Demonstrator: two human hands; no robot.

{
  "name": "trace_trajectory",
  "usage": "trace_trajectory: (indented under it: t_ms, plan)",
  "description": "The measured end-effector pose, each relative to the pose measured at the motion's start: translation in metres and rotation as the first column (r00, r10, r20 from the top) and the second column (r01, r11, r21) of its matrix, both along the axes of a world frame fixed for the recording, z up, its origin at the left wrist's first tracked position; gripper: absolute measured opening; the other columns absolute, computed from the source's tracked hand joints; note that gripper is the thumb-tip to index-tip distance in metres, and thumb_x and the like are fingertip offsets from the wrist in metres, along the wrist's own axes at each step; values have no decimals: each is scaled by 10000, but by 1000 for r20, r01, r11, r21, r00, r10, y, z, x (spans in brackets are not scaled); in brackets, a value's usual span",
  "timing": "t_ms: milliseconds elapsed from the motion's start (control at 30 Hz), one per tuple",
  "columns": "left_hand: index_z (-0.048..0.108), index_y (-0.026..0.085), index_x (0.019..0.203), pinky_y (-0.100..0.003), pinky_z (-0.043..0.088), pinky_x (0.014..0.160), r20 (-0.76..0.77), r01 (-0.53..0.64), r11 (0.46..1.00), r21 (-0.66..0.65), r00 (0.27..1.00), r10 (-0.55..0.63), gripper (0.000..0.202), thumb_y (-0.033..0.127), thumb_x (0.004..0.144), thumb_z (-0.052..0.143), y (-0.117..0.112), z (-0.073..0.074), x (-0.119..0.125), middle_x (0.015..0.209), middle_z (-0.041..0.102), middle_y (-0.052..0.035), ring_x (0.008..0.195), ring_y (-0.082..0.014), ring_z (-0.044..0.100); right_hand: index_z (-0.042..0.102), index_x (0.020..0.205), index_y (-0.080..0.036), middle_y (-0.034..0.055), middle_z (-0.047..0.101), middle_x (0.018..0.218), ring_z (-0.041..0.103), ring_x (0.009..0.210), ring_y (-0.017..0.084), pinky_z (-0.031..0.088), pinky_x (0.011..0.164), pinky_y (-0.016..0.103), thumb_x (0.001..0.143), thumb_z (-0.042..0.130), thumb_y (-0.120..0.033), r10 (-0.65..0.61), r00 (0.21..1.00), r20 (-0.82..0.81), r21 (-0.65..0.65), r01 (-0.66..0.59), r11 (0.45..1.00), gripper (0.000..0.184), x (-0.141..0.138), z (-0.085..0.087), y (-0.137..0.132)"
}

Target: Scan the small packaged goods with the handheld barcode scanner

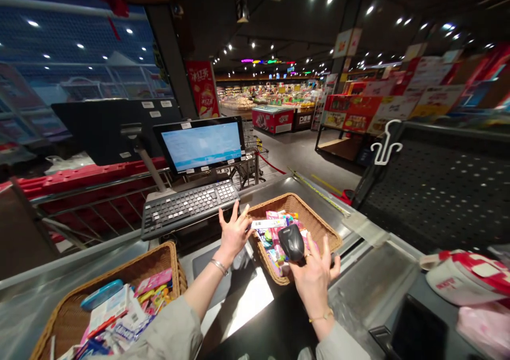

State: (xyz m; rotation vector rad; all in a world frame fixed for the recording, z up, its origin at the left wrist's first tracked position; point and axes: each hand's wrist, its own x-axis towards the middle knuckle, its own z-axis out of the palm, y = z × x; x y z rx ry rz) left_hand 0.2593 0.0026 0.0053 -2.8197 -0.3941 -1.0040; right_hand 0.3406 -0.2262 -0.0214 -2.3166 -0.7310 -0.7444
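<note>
My left hand [235,235] pinches the end of a slim white package [269,224] between thumb and fingertips, its other fingers spread. A barcode shows on the package's side. In my right hand [314,275] is a black barcode scanner [290,242], its head turned toward the package; its grip is mostly hidden by the hand. Both hands are over the near side of a wicker basket [334,233], which holds several small colourful packets [274,251].
A second wicker basket [59,317] of packaged goods stands at the lower left. Behind my left hand are a black keyboard [191,206] and a lit monitor [203,144]. On the right lie a dark phone-like device [418,328] and a red-and-white bag [466,280].
</note>
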Motion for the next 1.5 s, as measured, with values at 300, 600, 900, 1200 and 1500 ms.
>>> trace_trajectory:
  t_ms: [300,600,900,1200,1500]
  plan:
    - [681,272,979,-741,-17,1100,-10,115,993,-29,993,-116,142,319,869,606,-17,-7,36,1373,580,-58,1437,-338,269,673,1094,-193,97,637,1256,303,1371,343,111,1078,585,851,462,-457,-89,995,-36,2,90,996,416,13,-1,-18]
    - [523,277,1343,-717,-48,1115,-123,64,995,-79,990,-73,507,409,861,605,-19,-8,36,1470,462,-109,1454,-340,224,674,1081,-192,98,645,1241,305,1367,338,115,1078,580,852,474,-474,-77,996,-46,11,78,997,415,18,-4,-18]
    - [539,295,1326,-698,-40,1128,-77,-58,996,-62,996,53,458,440,892,549,-5,0,-8,1456,483,-93,1448,-328,246,697,989,-209,75,645,1248,320,1370,332,126,1082,571,844,526,-465,55,998,-25,38,-54,998,340,3,1,15]
    - [551,299,1309,-694,-21,1136,-51,-234,971,-47,971,231,470,432,861,599,13,6,-68,1450,493,-87,1437,-328,278,708,1000,-217,98,631,1265,291,1375,348,162,1053,544,841,527,-517,215,976,-28,21,-215,976,385,-22,11,46]
    - [547,296,1309,-717,-18,1120,-44,-332,942,-53,943,330,474,425,857,613,18,4,-116,1452,490,-87,1438,-338,272,709,967,-212,94,631,1264,291,1366,357,150,1041,555,835,514,-449,328,945,-18,22,-328,945,334,-48,12,66]
